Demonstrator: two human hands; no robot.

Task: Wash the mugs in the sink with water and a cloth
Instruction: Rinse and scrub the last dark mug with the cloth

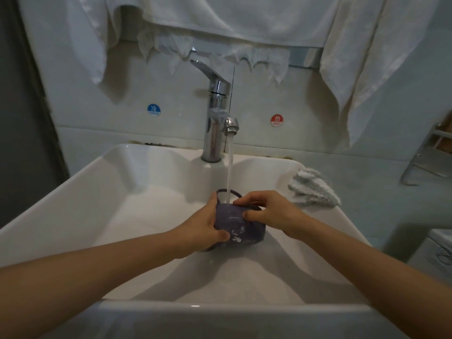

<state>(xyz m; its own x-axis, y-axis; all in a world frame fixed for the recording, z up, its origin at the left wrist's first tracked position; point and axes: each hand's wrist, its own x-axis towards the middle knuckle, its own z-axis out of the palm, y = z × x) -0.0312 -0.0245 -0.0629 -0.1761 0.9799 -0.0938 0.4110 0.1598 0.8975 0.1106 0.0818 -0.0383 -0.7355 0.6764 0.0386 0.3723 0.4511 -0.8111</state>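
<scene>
A dark purple mug [234, 225] with white markings is held over the white sink [117, 192], its handle pointing away from me. Water runs from the chrome tap [217, 118] and falls onto the mug near the handle. My left hand [205, 223] grips the mug's left side, thumb across the front. My right hand [269, 214] holds the mug's upper right edge, fingers curled over it and thumb on the side. A pale folded cloth [315, 189] lies on the counter to the right of the sink, apart from both hands.
White towels [244, 25] hang on the wall above the tap. A blue cold sticker [153, 110] and a red hot sticker [276, 120] are on the wall. A metal rack [430, 155] stands at the far right.
</scene>
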